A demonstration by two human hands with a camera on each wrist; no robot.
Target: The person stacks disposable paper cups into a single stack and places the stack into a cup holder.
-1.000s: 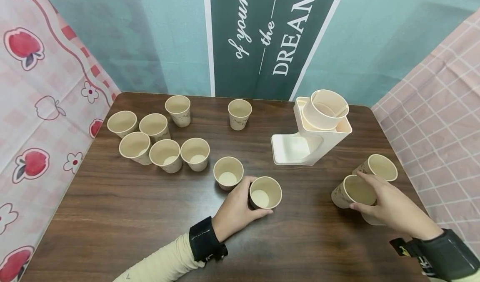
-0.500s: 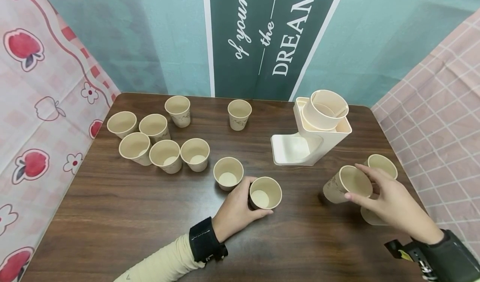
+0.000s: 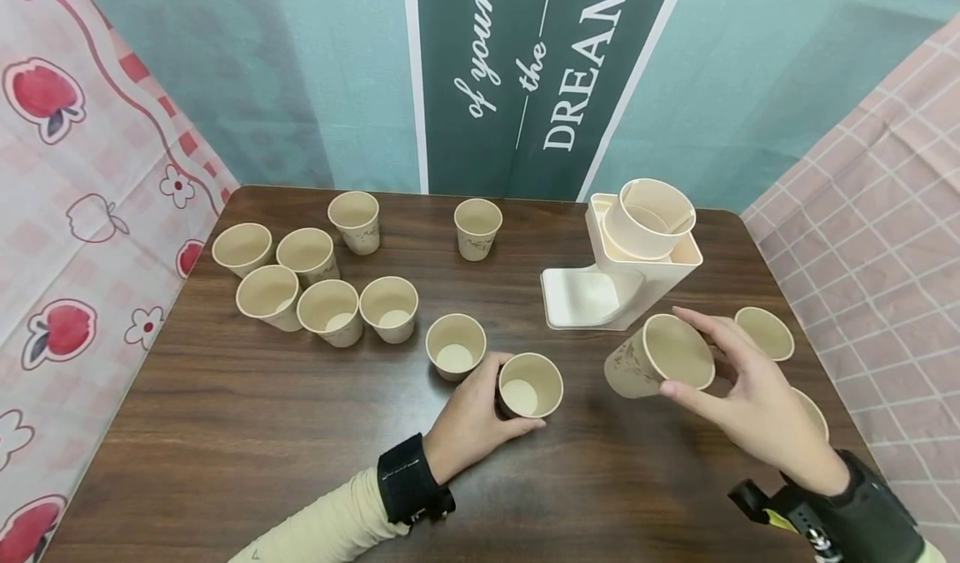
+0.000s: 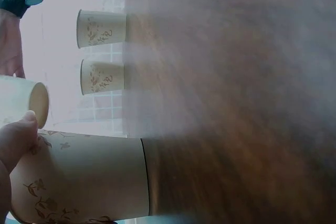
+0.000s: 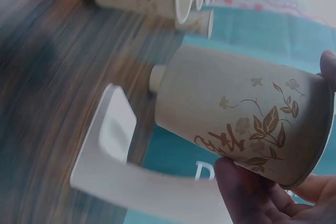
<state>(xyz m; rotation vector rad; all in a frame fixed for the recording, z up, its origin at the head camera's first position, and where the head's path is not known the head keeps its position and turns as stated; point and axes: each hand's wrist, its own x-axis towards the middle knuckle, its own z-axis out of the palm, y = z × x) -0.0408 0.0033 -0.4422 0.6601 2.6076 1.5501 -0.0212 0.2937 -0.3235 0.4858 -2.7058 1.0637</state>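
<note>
Left grip (image 3: 471,423), head view, was curled partway round the first cup (image 3: 531,386), which stood upright on the counter (image 3: 300,455) just beside a neighbouring cup (image 3: 456,348). Right grip (image 3: 757,405) pinched the second cup (image 3: 633,369) between spread thumb and fingers — tilted, near the white stand (image 3: 647,281). Left wrist view: thumb against the first cup's side; two far cups (image 4: 102,29) stood beyond. Right wrist view: second cup off the counter — leaf print visible, fingers toward its rim.
</note>
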